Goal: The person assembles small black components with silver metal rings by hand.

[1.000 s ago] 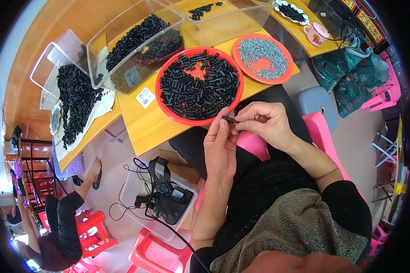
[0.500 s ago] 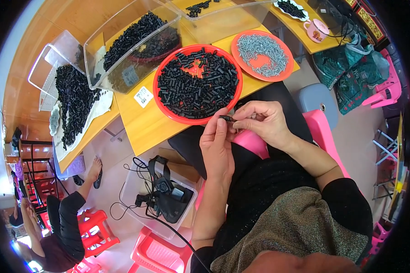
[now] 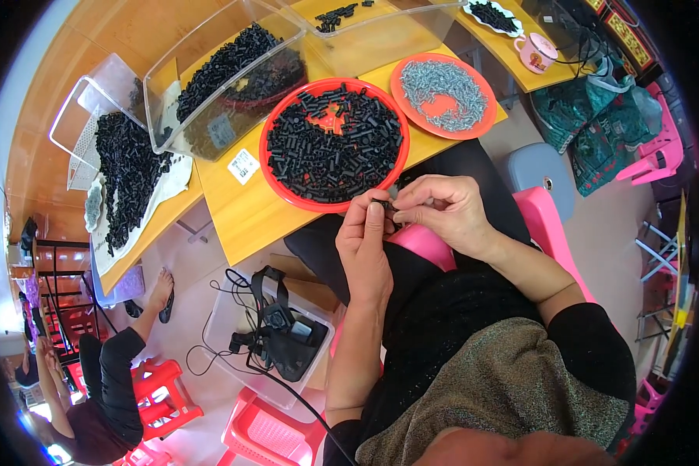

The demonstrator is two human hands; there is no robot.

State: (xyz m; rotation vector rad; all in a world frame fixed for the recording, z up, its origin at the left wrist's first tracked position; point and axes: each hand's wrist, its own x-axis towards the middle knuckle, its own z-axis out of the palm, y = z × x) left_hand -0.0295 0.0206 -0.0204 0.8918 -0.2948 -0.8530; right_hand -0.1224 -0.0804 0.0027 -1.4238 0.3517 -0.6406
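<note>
My left hand (image 3: 365, 241) is closed, pinching a small black plastic piece (image 3: 380, 204) between thumb and fingers. Against it, my right hand (image 3: 446, 215) is closed too, thumb and index finger together at the piece's right end; whatever those fingertips grip is too small to make out. Both hands meet over my lap, just off the near rim of a red basin (image 3: 400, 172). Many short black plastic tubes (image 3: 330, 155) fill that basin. To its right lies an orange plate (image 3: 485, 120) with many small silvery screws (image 3: 443, 85).
A clear bin (image 3: 159, 109) of black parts stands behind the basin, on a yellow table (image 3: 233, 221). Further left, more black parts (image 3: 124, 179) are heaped on a cloth. A tub with a camera and cables (image 3: 279, 326) sits on the floor. Another person (image 3: 109, 388) sits at lower left.
My fingers have drawn closer together around the black piece, which shows less now. The basin and plate appear shifted very slightly left in the view.
</note>
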